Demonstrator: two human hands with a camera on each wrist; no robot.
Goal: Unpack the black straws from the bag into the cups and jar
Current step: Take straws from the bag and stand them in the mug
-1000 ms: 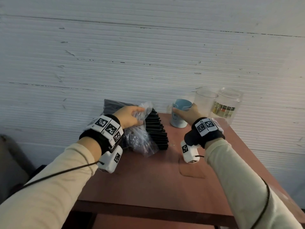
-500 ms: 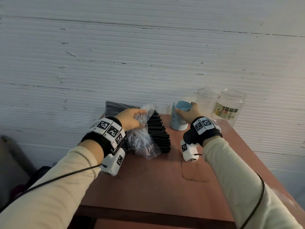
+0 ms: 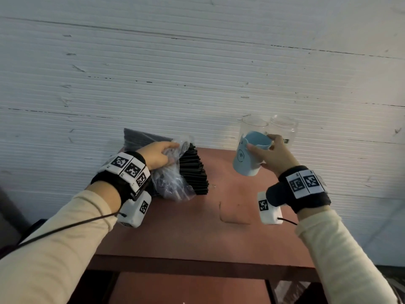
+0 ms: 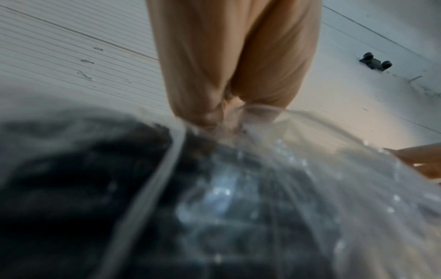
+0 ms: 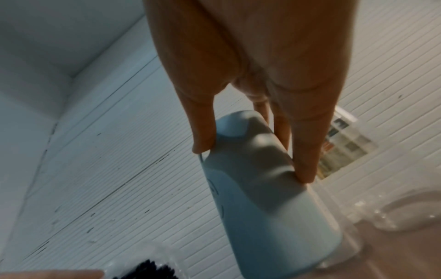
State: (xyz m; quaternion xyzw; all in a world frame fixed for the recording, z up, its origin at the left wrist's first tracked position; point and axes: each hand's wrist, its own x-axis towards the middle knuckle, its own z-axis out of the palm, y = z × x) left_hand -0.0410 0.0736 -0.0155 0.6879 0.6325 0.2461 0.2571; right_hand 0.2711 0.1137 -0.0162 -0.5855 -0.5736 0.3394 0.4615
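A clear plastic bag [image 3: 173, 181] of black straws [image 3: 192, 170] lies at the back left of the reddish table [image 3: 197, 229]. My left hand [image 3: 157, 155] pinches the bag's crumpled top [image 4: 238, 120]; the straws show dark through the film [image 4: 71, 188]. My right hand [image 3: 271, 154] grips a light blue cup [image 3: 249, 156] by its rim and holds it tilted above the table [image 5: 257, 198]. Behind it stand a clear cup [image 3: 252, 126] and a glass jar [image 3: 285, 128] with a label [image 5: 343, 149].
A white ribbed wall [image 3: 197, 73] runs right behind the table. A second dark pack [image 3: 140, 137] leans on the wall behind the bag. The table's front edge [image 3: 197, 264] is near me, with bare tabletop between my wrists.
My right hand has lifted the blue cup off the table and tipped it, carrying it up in front of the clear cup. The left hand keeps its hold on the bag.
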